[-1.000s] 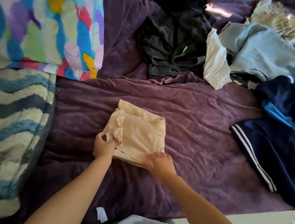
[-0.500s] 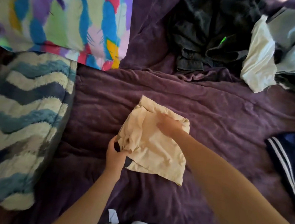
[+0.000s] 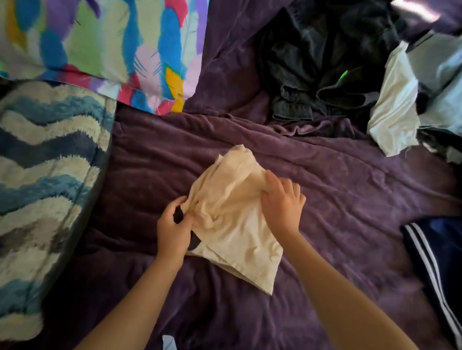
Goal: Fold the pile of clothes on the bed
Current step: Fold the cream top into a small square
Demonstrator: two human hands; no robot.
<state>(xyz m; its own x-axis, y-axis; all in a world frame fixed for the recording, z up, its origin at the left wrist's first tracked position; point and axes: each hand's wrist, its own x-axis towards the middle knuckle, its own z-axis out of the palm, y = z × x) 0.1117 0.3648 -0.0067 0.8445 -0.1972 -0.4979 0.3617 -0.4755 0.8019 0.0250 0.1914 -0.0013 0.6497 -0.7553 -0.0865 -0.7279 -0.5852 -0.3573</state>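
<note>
A cream garment (image 3: pixel 229 219), folded small, lies in the middle of the purple bed cover (image 3: pixel 347 189). My left hand (image 3: pixel 174 229) pinches its left edge, where a dark patch shows between the fingers. My right hand (image 3: pixel 281 202) rests on the garment's upper right part, fingers curled onto the cloth. The unfolded pile lies at the back right: a dark grey garment (image 3: pixel 318 71), a white cloth (image 3: pixel 395 110) and a light blue garment (image 3: pixel 458 85).
A navy garment with white stripes (image 3: pixel 443 271) lies at the right edge. A colourful feather-print pillow (image 3: pixel 97 31) sits at the back left, above a blue and cream zigzag blanket (image 3: pixel 30 186). A white tag (image 3: pixel 169 346) shows at the near edge.
My right hand has gone from the garment's near edge up to its upper right part and pressed onto it. The garment has bunched and turned slightly. My left hand keeps its hold on the left edge.
</note>
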